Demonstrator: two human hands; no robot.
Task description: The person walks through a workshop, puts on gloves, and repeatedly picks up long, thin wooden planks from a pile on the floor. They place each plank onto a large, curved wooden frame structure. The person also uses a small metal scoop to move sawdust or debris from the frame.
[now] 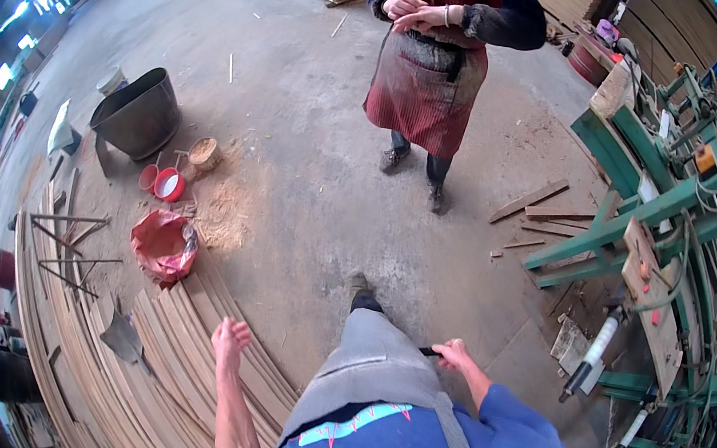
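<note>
Grey apron (pixel 377 361) nearest cam, R hand (pixel 453 354) closed round small dark object (pixel 430 352) at its edge, L hand (pixel 230 336) open w/ fingers spread, holding nothing, above stacked wood strips (pixel 172 353); second person's clasped hands (pixel 416 12) well apart.

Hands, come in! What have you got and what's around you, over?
Left hand open, empty, above the stacked wood strips. Right hand shut on a small dark tool. Another person stands ahead, apart.

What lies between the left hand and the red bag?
In the head view, only stacked wooden strips lie between the left hand and the red bag.
</note>
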